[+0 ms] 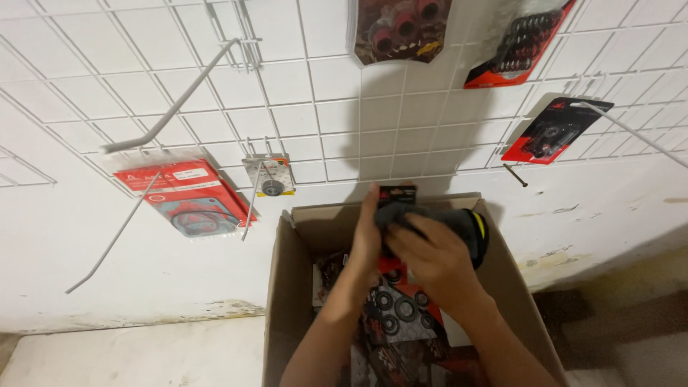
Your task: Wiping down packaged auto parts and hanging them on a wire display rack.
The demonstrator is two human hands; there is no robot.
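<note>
Two hands together over an open cardboard box (287, 287), both busy with one carded pack (398, 197). Left hand (367, 240) clamped on the left edge of this pack, fingers curled around it, holding it upright above the box. Right hand (433, 258) closed on a dark grey cloth (459, 223) with a yellow stripe, pressed flat against the front of the pack — most of the pack hidden behind it. Below, inside the box, more packs (398, 312) with black rings and seals on red and black cards. Behind, a white wire grid (322, 93) on the wall, with long hooks and several hanging packs — a red gasket pack (188, 197) at left, a small yellow-edged one (271, 177) near the box.
</note>
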